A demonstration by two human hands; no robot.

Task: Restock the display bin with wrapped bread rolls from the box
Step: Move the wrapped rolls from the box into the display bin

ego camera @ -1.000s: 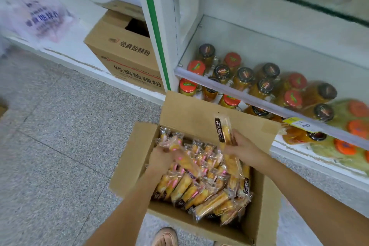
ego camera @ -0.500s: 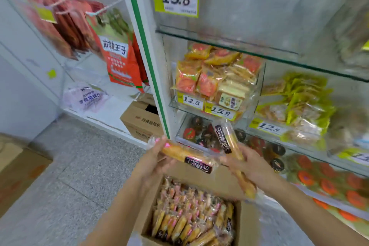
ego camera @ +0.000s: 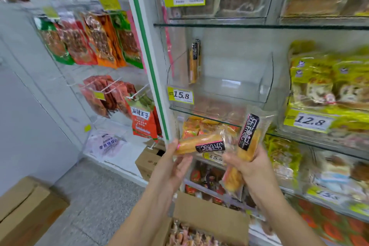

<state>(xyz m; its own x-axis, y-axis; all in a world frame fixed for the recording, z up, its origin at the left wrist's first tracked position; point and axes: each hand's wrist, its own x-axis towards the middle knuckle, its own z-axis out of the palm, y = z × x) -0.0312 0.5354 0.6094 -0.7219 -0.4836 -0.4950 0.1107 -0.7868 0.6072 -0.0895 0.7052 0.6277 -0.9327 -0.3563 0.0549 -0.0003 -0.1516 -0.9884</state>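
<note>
Holding stock just below the display bin: left grip pinches a level roll, right grip curls round an upright roll. Advice: clear the front lip, lay both beside the lone roll.

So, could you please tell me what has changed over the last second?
The left hand and right hand rose from the cardboard box toward the clear display bin, carrying the sideways bread roll and the near-upright bread roll. Both grips held; the box stayed put.
</note>
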